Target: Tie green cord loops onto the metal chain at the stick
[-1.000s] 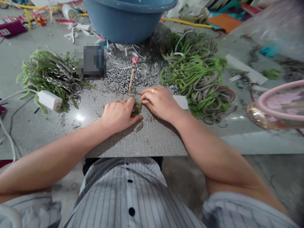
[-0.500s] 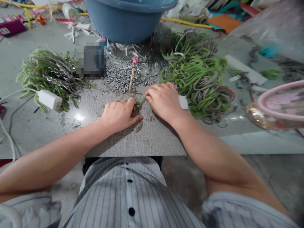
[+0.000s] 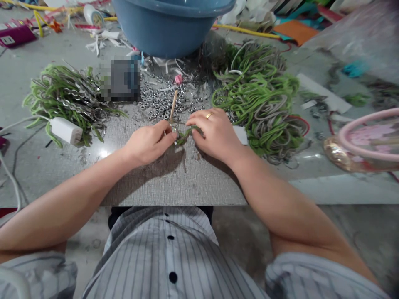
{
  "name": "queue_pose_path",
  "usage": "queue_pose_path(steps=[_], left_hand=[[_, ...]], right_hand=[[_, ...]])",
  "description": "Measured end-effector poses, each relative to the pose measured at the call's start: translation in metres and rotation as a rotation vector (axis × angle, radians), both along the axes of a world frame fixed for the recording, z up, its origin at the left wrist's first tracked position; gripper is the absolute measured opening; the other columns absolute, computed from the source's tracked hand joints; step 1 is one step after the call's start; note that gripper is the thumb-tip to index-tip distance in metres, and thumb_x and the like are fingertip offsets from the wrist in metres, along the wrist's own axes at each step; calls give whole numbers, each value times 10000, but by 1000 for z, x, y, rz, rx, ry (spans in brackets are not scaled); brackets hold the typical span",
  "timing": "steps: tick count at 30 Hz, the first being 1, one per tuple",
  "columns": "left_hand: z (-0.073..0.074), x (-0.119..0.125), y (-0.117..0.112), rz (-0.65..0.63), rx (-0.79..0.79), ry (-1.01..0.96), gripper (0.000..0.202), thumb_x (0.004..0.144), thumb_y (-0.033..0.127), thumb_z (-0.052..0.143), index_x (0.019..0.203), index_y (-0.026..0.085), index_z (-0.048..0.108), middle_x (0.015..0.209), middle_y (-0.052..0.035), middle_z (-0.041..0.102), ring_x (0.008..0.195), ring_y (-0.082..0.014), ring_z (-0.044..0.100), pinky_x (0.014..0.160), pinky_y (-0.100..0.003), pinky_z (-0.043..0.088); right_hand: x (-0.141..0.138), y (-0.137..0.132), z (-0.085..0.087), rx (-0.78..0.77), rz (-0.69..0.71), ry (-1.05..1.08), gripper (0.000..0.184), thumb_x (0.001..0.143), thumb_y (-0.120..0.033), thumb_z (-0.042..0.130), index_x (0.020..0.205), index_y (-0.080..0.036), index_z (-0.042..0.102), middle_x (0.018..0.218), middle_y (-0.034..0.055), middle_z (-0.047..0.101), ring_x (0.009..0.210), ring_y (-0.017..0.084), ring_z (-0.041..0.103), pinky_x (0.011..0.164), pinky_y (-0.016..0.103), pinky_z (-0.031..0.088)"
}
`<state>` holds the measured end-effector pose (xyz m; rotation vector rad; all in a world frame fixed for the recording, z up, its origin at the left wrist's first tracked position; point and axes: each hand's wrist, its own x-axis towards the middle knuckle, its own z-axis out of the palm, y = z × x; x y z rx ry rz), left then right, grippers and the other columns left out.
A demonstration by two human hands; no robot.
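Between my two hands stretches a short green and grey cord (image 3: 184, 136) just over the table. My left hand (image 3: 151, 141) pinches its left end, where a small shiny metal piece shows by the thumb tip. The cord's right part runs under the fingers of my right hand (image 3: 215, 131), thumb below and fingers above, closed on it. A thin wooden stick (image 3: 173, 106) stands tilted just beyond my left fingertips; its lower end is partly hidden. Many small metal rings (image 3: 158, 104) lie loose behind the stick.
A blue basin (image 3: 171, 29) stands at the back. Bundles of green and grey cords lie on the right (image 3: 258, 95) and left (image 3: 59, 91), the left one with metal chains. A white charger (image 3: 66, 129) with cable is at left, a pink-handled item (image 3: 370, 133) at right.
My left hand has shifted slightly left and up off the tabletop, turning to a thumb-and-finger pinch. My right fingers have moved further over the cord, which now shows more between the hands.
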<state>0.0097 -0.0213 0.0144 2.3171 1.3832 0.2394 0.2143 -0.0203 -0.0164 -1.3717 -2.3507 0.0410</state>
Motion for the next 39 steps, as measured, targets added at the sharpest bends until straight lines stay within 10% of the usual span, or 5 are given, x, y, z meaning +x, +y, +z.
queue_pose_path(steps=[5,12,26,39], left_hand=[[-4,-7,7,-15,-28,-200,276,886,305,346,868,177,590,779,-42,650,679,-152,564,627,-272,440],[-6,-7,8,-49,-84,-268,273,873,291,360,859,177,608,793,-62,654,699,-165,574,653,-289,467],[-7,-5,7,-6,-59,-304,284,844,322,465,892,156,691,886,-65,681,792,-164,607,723,-293,484],[-15,-3,8,-10,33,-251,201,808,255,539,827,169,720,842,-45,678,732,-138,596,695,-279,478]], right_hand=[[-16,-15,8,-4,357,-13,324,970,-288,391,1050,-197,691,964,103,688,943,249,581,829,413,430],[-44,-29,-6,46,483,-188,326,987,-217,377,1030,-224,700,948,68,702,911,217,563,789,374,408],[-21,-9,-6,-446,48,770,227,855,-413,568,829,-188,592,744,9,626,682,135,546,648,283,438],[-22,-9,-8,-473,71,786,230,869,-411,560,838,-184,590,741,0,593,685,123,526,646,276,423]])
